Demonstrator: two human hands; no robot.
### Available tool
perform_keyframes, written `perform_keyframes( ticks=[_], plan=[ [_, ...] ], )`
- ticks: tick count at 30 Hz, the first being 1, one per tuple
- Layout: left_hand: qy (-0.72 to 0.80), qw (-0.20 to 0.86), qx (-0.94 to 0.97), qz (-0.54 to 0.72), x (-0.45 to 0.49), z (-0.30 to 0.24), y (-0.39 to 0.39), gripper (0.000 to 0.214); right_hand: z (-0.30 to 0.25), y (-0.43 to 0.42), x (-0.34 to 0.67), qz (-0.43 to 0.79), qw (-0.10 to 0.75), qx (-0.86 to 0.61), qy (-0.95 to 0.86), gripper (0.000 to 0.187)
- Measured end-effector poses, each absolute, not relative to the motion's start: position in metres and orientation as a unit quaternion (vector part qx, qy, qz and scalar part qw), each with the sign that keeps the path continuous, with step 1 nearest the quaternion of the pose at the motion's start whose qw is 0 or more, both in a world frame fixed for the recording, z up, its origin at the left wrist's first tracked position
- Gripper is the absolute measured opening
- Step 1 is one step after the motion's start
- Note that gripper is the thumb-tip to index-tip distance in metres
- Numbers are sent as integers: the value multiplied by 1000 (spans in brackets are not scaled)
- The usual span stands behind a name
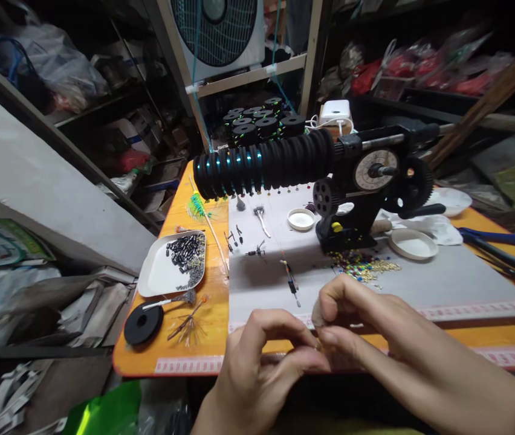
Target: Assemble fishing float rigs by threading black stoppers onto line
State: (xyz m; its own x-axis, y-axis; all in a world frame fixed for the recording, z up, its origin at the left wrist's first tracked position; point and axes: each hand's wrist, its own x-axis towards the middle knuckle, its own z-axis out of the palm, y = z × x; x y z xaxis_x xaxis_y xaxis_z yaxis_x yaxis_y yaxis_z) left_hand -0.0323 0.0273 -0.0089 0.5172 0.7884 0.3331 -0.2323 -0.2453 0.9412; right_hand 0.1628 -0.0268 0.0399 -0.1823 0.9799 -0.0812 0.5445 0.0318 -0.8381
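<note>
At the front edge of the table, my left hand [271, 356] and my right hand [366, 326] meet, each in a pinch. Whatever lies between their fingertips is too small to name; only a tiny golden speck shows there. A greyish covering wraps the tip of my right index finger. Just beyond the hands, a small rig with a black cylinder [292, 285] lies on the white board [257, 296], a thin line running up from it. Right of that rig spreads a pile of coloured and golden beads [361, 266].
A geared black machine [375, 175] carries a row of black spools [262, 163] above the board. On the left stand a white tray [151, 275] of black and grey parts and a black foam disc [143, 323]. Blue-handled pliers [506, 238] lie right, near a shallow dish [414, 244].
</note>
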Motion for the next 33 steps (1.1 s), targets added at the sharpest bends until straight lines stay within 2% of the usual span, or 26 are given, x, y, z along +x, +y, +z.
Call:
perform_keyframes(
  ticks=[6, 11, 13, 18, 22, 26, 30, 33],
  plan=[
    [225, 572, 669, 418, -32, -11, 29, 36, 31, -32, 154, 277, 327, -577, -695, 12],
    [172, 386, 795, 435, -31, -11, 33, 31, 26, -33, 146, 217, 362, -568, -707, 16],
    [140, 355, 799, 464, -29, -13, 34, 32, 24, -34, 144, 212, 381, -561, -703, 18],
    [156, 372, 712, 575, -22, -22, 29, 37, 14, -42, 140, 147, 427, -574, -683, 26],
    [148, 376, 679, 613, -16, -25, 26, 49, 8, -47, 137, 65, 435, -579, -687, 26],
    [143, 351, 662, 647, -10, -20, 26, 52, 11, -47, 136, 9, 432, -568, -700, 29],
    [143, 345, 658, 654, -8, -13, 26, 48, 16, -48, 135, -9, 440, -561, -701, 31],
    [162, 367, 679, 615, -9, -12, 24, 52, 18, -50, 136, 16, 461, -571, -679, 28]
  ],
)
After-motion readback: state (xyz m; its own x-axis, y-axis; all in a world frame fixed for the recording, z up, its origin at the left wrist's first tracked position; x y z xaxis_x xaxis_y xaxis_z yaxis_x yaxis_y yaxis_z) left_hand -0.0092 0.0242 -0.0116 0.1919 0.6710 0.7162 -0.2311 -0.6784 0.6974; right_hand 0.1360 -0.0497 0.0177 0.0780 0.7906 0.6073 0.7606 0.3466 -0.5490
